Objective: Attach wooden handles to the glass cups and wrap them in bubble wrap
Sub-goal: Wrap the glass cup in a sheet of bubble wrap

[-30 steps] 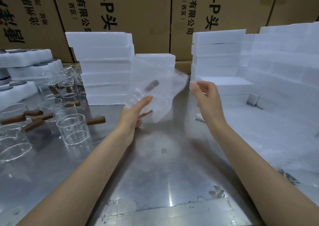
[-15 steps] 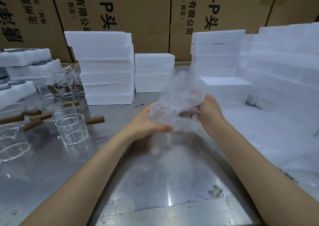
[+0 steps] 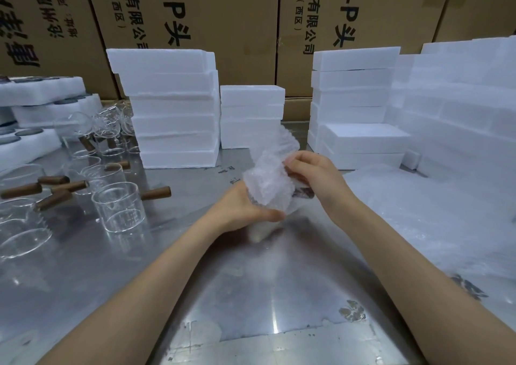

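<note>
A glass cup wrapped in bubble wrap (image 3: 268,186) is held above the metal table (image 3: 251,295) at the centre. My left hand (image 3: 245,208) cups it from below with the thumb across its near side. My right hand (image 3: 315,175) grips its right side, fingers curled over the wrap and the dark wooden handle (image 3: 304,193) that pokes out beneath. The cup itself is mostly hidden by the wrap. A loose end of wrap sticks up behind the bundle.
Several glass cups with wooden handles (image 3: 117,205) stand and lie at the left. White foam blocks (image 3: 173,108) are stacked at the back centre and right, foam trays (image 3: 42,88) at the far left. Bubble wrap sheets (image 3: 432,219) lie at right. Cardboard boxes (image 3: 195,15) form the back wall.
The loosely held open sheet has been gathered round the cup. Both hands closed in on the bundle, and my right hand has turned over its top right side.
</note>
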Demonstrator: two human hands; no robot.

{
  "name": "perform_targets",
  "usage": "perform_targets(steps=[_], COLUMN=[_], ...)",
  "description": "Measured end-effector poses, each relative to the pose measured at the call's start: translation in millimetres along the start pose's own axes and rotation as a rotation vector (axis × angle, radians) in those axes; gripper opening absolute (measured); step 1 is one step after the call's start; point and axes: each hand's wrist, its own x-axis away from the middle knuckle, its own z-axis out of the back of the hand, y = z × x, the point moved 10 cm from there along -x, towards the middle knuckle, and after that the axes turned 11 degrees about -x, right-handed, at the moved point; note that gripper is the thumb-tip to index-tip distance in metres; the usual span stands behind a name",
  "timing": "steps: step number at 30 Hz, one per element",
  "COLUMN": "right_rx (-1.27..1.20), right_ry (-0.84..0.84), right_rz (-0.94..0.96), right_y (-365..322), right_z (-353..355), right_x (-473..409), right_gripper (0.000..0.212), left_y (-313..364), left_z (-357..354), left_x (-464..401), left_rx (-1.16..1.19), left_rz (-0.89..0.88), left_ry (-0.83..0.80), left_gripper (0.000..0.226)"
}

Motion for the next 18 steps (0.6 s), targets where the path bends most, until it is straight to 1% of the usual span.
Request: perform_targets(steps=[3,7,9,11,13,15,16,18], right_rx=[0.055,0.056,0.091,0.132,0.178,0.286,0.370,0.533], right_ry=[-0.037,-0.046,-0.052,-0.056,-0.062,-0.077,-0.087,-0.108], right_rz=[-0.008,-0.011,-0.009,-0.003,0.024,0.087,0.124,0.170], right_y=[0.6,1.4,1.7,1.7,-0.4,-4.3,-5.9,-6.1], right_z=[-5.9,-8.0,-8.8,-9.2,-10.7,-13.7,-15.6,-18.2], right_x=[1.2,2.2,1.8,1.4,1.9,3.4,4.0,4.1], right_gripper=[0.020,0.017,0.016,0.014,0.014,0.020,0.024,0.030], left_y=[2.7,8.1,8.3,0.8,-7.0,-13.1,-14.8,-16.2], left_z=[-0.8,0.3,0.3,2.1,3.4,4.4,4.9,4.7], left_x=[1.0,-0.8,-0.1,1.0,1.3,-0.8,-2.2,-4.4], left_rx=[0.012,0.144,0.190,0.239,0.275,0.281,0.280,0.282], left_rz=[-0.016,-0.033,-0.030,0.016,0.072,0.111,0.123,0.126], left_ry=[0.005,0.014,0.011,0.028,0.048,0.072,0.085,0.096], left_gripper=[0.061,0.050,0.050,0.048,0.033,0.015,0.010,0.009])
